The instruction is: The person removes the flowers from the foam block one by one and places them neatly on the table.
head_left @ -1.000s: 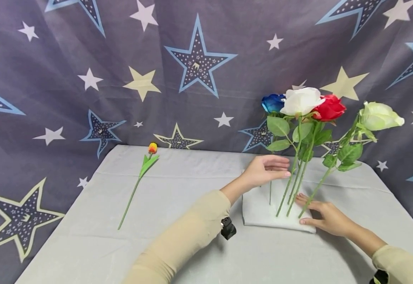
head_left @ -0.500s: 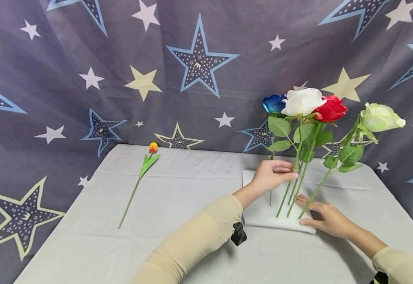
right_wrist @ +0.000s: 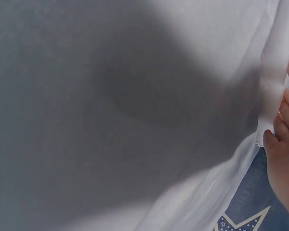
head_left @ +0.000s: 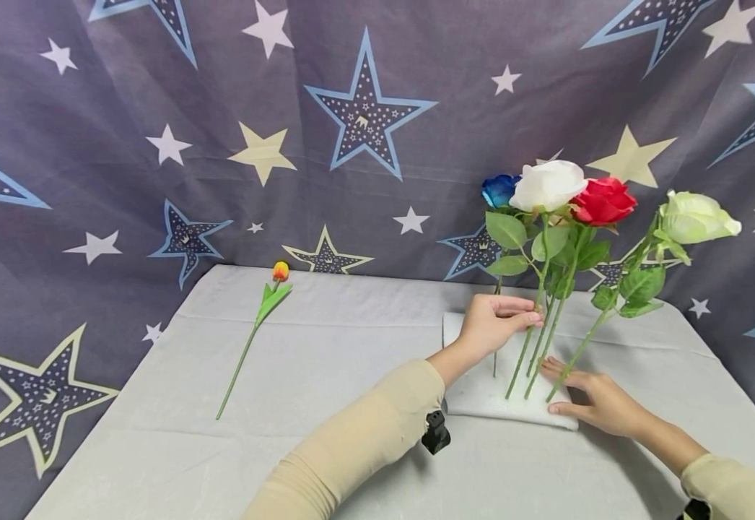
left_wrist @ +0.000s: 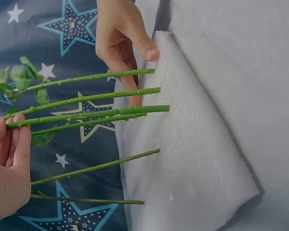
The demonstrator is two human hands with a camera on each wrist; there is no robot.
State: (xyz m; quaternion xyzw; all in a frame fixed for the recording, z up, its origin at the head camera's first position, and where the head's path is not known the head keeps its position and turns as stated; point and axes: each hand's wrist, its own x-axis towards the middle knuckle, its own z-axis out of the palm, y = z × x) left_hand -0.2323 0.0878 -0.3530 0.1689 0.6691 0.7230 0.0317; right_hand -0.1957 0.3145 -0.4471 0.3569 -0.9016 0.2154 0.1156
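Observation:
Several artificial roses stand with their stems in a white foam-like slab [head_left: 481, 401]: a white rose [head_left: 549, 185], a red rose [head_left: 603, 202], a blue rose [head_left: 499, 190] and a leaning pale green rose [head_left: 697, 217]. My left hand [head_left: 489, 325] pinches the white rose's stem [left_wrist: 86, 115] between thumb and fingers, partway up above the slab. Fingers spread, my right hand [head_left: 601, 404] rests on the slab's right edge, beside the pale green rose's stem. In the right wrist view, only part of the right hand [right_wrist: 284, 159] shows at the frame's right side.
An orange-yellow tulip [head_left: 250, 336] with green leaves lies on the left of the grey cloth-covered table [head_left: 345, 347]. Behind the table hangs a dark star-patterned curtain [head_left: 325, 209]. Sleeved forearms reach in from the front.
My left hand has moved right and slightly down, and its fingers have taken the white rose's stem. The white bloom tips slightly left. My right hand stays in place.

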